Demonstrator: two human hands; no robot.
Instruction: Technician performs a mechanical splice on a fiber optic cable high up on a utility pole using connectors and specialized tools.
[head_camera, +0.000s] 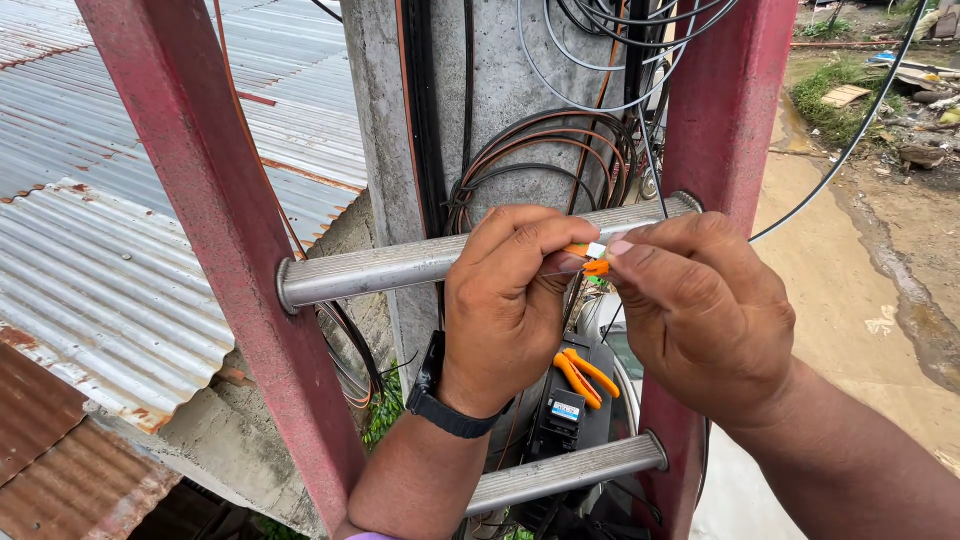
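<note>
My left hand (505, 305) and my right hand (700, 305) meet in front of a ladder rung (370, 268). Both pinch a small orange and white connector piece (588, 256) between thumb and fingers. A black watch band sits on my left wrist (440, 400). Below the hands, an orange-handled tool (585, 375) rests on a black box (565, 415) near the lower rung (570, 470).
Red ladder rails (215, 250) frame a concrete pole (500, 90) carrying black and orange cable coils (560, 150). Corrugated metal roofs (90, 260) lie below on the left. A dirt road (850, 300) runs far below on the right.
</note>
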